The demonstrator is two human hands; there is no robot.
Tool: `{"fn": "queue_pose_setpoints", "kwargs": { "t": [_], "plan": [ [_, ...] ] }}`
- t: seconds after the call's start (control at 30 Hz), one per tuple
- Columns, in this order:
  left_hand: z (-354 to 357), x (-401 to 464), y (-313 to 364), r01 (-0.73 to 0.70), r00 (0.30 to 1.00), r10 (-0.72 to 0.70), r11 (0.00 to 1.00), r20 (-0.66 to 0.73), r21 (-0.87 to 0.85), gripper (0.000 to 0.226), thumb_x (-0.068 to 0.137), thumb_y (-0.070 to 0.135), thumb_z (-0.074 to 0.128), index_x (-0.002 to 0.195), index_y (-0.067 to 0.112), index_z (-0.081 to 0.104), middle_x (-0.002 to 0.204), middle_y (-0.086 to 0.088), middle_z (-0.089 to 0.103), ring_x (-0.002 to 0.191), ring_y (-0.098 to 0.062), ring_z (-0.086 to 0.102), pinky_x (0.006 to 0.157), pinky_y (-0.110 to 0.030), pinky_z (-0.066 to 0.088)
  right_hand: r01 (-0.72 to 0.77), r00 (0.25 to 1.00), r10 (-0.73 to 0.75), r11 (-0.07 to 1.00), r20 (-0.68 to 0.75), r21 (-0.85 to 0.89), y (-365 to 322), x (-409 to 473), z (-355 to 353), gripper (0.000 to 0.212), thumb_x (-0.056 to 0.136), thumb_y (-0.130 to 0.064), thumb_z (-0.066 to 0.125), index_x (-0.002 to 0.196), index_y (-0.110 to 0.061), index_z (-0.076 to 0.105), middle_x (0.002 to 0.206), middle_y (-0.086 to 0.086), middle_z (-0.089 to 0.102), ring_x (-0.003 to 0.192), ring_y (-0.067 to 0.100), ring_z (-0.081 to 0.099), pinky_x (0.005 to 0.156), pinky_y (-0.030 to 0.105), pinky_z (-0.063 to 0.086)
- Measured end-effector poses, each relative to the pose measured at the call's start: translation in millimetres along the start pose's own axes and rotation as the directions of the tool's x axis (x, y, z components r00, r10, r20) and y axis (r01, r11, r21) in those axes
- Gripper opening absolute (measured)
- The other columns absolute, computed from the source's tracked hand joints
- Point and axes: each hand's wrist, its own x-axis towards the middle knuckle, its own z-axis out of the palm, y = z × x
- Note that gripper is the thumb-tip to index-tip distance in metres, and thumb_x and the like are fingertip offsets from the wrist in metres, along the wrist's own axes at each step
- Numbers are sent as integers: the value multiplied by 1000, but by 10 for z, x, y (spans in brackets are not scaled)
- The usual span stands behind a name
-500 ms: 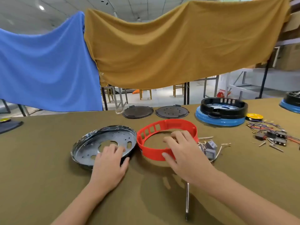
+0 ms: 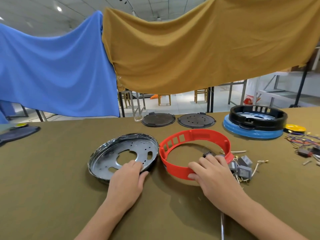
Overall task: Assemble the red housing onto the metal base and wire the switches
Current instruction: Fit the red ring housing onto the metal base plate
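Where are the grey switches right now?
In the head view, the grey switches lie on the table right of centre, just outside the red housing, beside the right hand gripping its near wall.

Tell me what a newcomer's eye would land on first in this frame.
The red housing ring stands out at centre table, gripped at its near wall by the right hand. Just left of it lies the metal base, the left hand holding its near rim. Behind, a blue cloth and a mustard cloth hang across the view.
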Motion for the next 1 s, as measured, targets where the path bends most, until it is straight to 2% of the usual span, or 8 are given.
{"fn": "queue_pose_setpoints", "kwargs": {
  "t": [0.13,0.23,0.3,0.43,0.63,0.83,1.0],
  "plan": [
    [-58,19,-44,26,998,-29,998,-57,-58,25,97,39,52,80,22,45,76,8,46,71,-13,48,58,-29,39,42,998,-41,999,-38,11,27,-11,40,9,89,-29,70,85,-21,68,73,-6,57,70,21,55,71,36,48],
    [-71,27,-83,29,995,-38,995,-94,-97,26,95,36,56,76,23,44,73,8,47,69,-14,48,57,-31,42,40,997,-39,999,-74,12,77,6,37,27,96,-35,48,85,-20,68,73,-6,57,71,21,56,73,36,46],
    [-67,34,-93,24,992,-39,993,-123,-119,26,95,35,57,75,24,44,71,8,47,68,-13,49,55,-30,41,31,993,-28,999,-114,28,95,29,25,32,96,-35,43,85,-19,68,73,-5,57,70,22,56,73,37,46],
    [-70,56,-113,57,984,-89,978,-155,-201,24,95,35,56,75,24,47,71,8,48,69,-10,49,56,-29,42,15,983,1,996,-184,88,124,69,12,33,94,-35,45,86,-16,71,73,-4,60,69,23,58,70,41,49],
    [-150,81,-133,46,972,-90,979,-218,-200,28,96,36,49,74,22,39,67,6,44,63,-14,46,51,-28,32,25,974,11,988,-228,153,142,104,19,35,92,-36,47,89,-12,72,77,-3,64,71,22,61,77,35,39],
    [-241,89,-145,56,961,-104,980,-256,-191,30,97,33,51,75,15,42,66,5,44,61,-19,47,52,-35,37,89,976,-86,996,-202,3,159,76,55,30,96,-35,47,88,-18,70,77,-3,61,72,21,58,85,35,39],
    [-246,86,-150,47,957,-107,974,-271,-221,29,96,34,50,76,14,44,68,3,47,62,-20,48,52,-38,41,145,967,-156,987,-203,-72,102,60,60,18,96,-27,52,90,-23,68,77,-5,58,75,21,58,98,45,40]
  ]
}}
